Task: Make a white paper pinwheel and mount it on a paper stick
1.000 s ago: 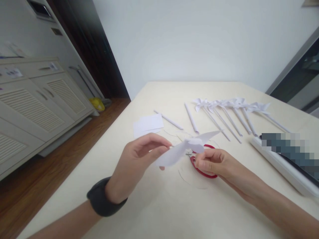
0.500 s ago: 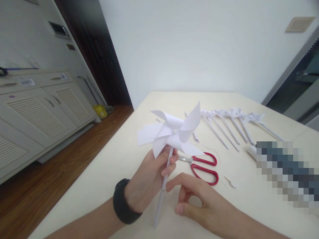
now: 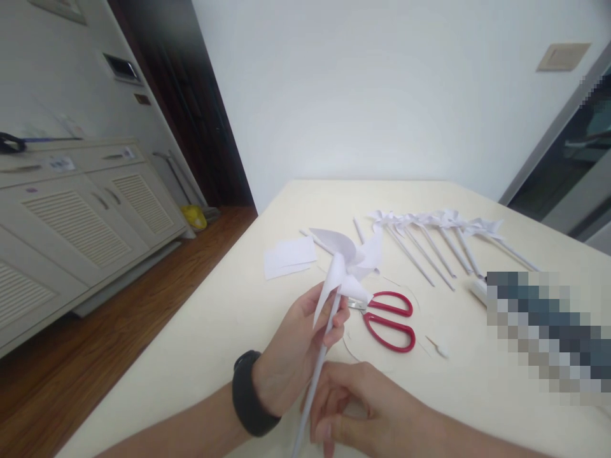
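Left of the scissors [image 3: 366,319], our left hand [image 3: 296,343] clamps its fingers on the pinwheel [image 3: 340,270]; its stick [image 3: 314,381] slopes toward us, beside our right hand [image 3: 370,401], curled, whose grip we cannot tell.

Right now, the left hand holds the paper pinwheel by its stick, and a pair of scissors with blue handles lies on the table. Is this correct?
Not quite: the scissors have red handles, not blue, as the head view shows. The rest stands: the left hand holds the paper pinwheel by its stick, and the scissors lie on the table.
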A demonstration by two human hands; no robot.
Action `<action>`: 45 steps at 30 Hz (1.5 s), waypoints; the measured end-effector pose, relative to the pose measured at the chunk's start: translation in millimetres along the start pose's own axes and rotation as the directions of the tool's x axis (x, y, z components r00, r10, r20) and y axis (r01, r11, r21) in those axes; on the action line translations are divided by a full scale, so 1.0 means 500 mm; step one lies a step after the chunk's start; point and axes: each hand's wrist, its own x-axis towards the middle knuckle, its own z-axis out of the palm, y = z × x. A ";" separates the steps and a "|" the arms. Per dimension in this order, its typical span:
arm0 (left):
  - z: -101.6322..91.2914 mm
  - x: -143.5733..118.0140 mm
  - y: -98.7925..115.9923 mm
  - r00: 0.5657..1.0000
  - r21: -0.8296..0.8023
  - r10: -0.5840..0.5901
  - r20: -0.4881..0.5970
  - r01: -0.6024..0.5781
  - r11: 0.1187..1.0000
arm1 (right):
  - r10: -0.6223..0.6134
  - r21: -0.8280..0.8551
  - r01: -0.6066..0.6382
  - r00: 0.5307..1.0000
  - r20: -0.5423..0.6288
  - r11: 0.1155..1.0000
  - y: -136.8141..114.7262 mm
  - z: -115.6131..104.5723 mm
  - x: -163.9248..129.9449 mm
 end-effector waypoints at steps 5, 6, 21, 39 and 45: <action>0.010 -0.002 -0.002 1.000 -0.035 0.013 -0.001 -0.013 0.999 | -0.005 -0.024 0.006 1.000 0.031 1.000 0.006 0.002 -0.001; 0.010 -0.001 -0.003 1.000 -0.041 0.027 0.004 -0.026 0.999 | -0.005 -0.033 0.006 0.999 0.031 0.999 0.007 0.003 -0.002; -0.034 -0.007 -0.038 0.988 0.063 0.075 0.134 -0.083 0.995 | -0.095 -0.306 0.037 0.980 -0.177 0.951 -0.007 -0.046 -0.018; -0.043 -0.011 -0.040 0.988 0.161 0.039 0.149 -0.063 0.985 | -0.060 -0.392 0.006 0.990 -0.125 0.920 0.000 -0.046 -0.018; -0.040 -0.016 -0.027 0.989 0.178 0.093 0.115 -0.112 0.978 | -0.059 -0.402 0.012 0.993 -0.104 0.916 0.000 -0.050 -0.022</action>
